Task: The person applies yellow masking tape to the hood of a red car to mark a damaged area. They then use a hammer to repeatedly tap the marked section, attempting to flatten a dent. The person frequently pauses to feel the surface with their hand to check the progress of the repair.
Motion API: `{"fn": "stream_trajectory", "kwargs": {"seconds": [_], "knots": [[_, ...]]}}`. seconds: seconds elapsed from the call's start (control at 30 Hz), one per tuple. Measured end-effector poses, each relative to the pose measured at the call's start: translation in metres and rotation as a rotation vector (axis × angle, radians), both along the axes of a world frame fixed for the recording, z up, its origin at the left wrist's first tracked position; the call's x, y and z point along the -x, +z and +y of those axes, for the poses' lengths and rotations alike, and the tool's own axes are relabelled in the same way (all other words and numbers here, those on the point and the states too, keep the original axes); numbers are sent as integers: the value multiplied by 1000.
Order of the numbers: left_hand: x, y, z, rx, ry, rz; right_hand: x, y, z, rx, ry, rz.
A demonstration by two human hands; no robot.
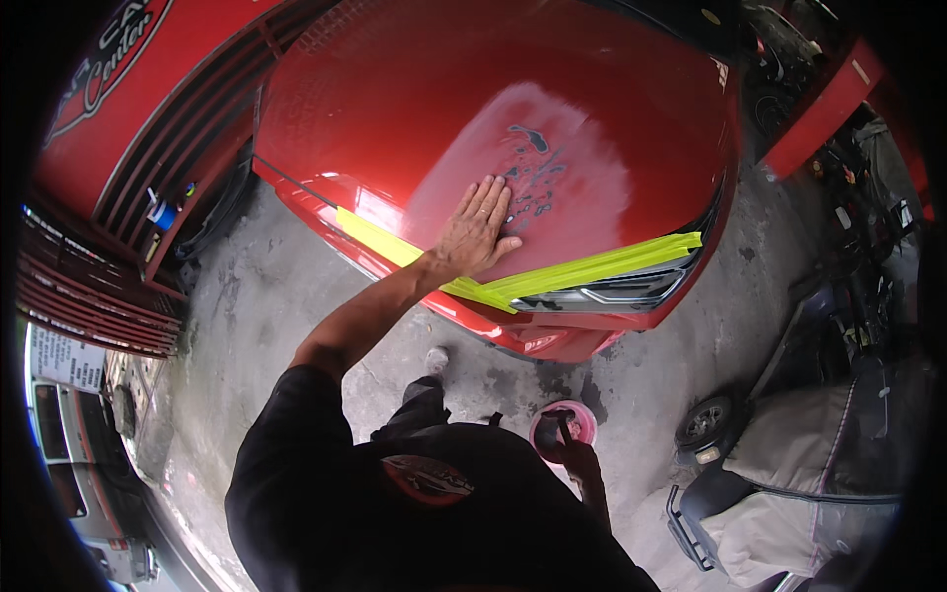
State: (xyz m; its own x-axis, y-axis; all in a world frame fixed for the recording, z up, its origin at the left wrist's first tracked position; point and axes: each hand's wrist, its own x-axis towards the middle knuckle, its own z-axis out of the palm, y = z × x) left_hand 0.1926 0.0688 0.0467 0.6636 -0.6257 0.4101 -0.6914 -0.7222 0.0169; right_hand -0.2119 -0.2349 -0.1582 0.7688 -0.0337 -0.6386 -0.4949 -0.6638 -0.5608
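My left hand (478,225) lies flat on the hood of a red car (385,89), fingers stretched out together, on a dull sanded patch (582,187) with dark irregular spots just beside the fingers. Yellow-green tape (602,264) runs along the hood's front edge and above the headlight (631,289). Low on the right, my right hand (577,456) is in shadow over a pink bucket (590,424), its fingers closed around something dark that I cannot make out.
Red slatted metalwork (104,306) and a red sign panel (148,79) line the left. A vehicle (74,464) stands at lower left. A covered wheeled vehicle (789,464) and dark clutter (868,227) fill the right. My foot (437,360) rests on stained concrete (247,276).
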Motion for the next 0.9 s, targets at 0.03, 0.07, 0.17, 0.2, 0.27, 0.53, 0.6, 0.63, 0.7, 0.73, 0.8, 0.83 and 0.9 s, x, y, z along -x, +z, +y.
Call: {"fn": "stream_trajectory", "kwargs": {"seconds": [0.03, 0.07, 0.17, 0.2, 0.27, 0.53, 0.6, 0.63, 0.7, 0.73, 0.8, 0.83, 0.9], "knots": [[-40, 10, -9, -2, -11, -24, 7, -5, 2, -66, -333, 88], [-78, 19, -25, -14, -24, -1, 13, 9, 14, -52, -485, 43], [-167, 47, -82, -19, -29, 143, 17, 64, 60, -17, -895, -104], [-188, 58, -96, -23, -38, 144, 10, 89, 86, -46, -1023, -178], [-209, 68, -113, -46, -54, 164, -28, 153, 134, -242, -1186, -359], [-142, 38, -38, 50, -274, 106, -166, 216, 178, -234, -1222, -855], [-111, 28, -10, 89, -318, 120, -192, 228, 171, -220, -1149, -886], [-97, 24, 4, 98, -338, 131, -208, 242, 172, -230, -1130, -878], [-72, 15, 28, 112, -367, 150, -228, 258, 167, -255, -1035, -869], [-63, 8, 37, 109, -379, 145, -236, 260, 166, -286, -1024, -866], [-65, 8, 37, 119, -349, 127, -256, 269, 170, -351, -984, -851], [-78, 14, 27, 128, -321, 117, -262, 273, 172, -353, -961, -837], [-113, 27, 3, 129, -263, 104, -273, 264, 172, -350, -922, -858]]}}
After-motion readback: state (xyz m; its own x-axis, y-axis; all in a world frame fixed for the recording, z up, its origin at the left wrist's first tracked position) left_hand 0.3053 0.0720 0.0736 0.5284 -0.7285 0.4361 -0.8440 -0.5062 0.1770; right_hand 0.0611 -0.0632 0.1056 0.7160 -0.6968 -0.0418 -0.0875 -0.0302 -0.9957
